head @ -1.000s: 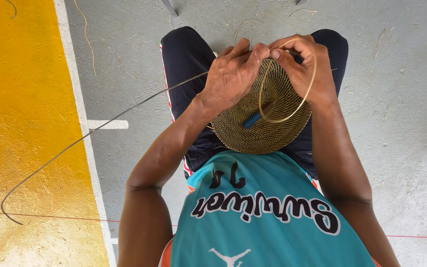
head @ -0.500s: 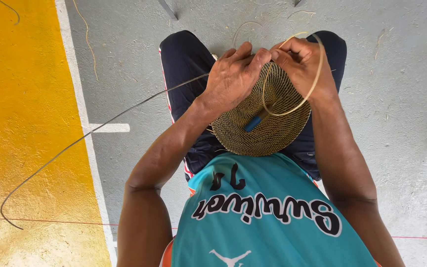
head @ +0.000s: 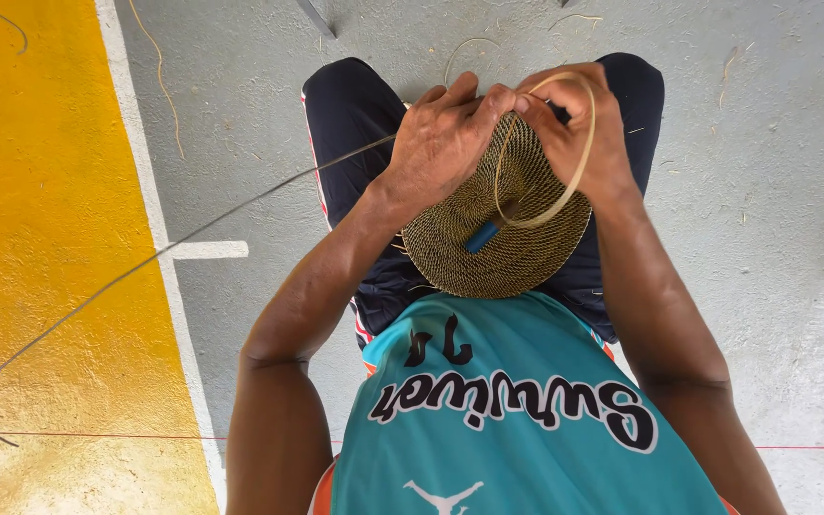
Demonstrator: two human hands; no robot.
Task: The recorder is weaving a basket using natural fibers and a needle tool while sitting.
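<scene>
A round coiled woven disc (head: 488,238) of tan fibre rests on my lap. My left hand (head: 445,143) grips its far edge, fingers curled over the rim. My right hand (head: 579,129) pinches a thin pale strip (head: 574,176) at that same edge; the strip loops in an arc over the disc. A small blue-handled tool (head: 484,236) lies on the disc's face. A long dark cane strand (head: 145,262) runs from under my left hand out to the left across the floor and curls back at its end.
I sit on a grey concrete floor (head: 774,219) with a yellow painted area (head: 40,238) and white line (head: 145,191) on the left. Loose fibre scraps (head: 159,67) lie about. A thin red string (head: 97,436) crosses the floor low down.
The pale loop has shifted slightly and tightened under my right hand; both hands stay at the disc's far edge. The long strand has barely moved.
</scene>
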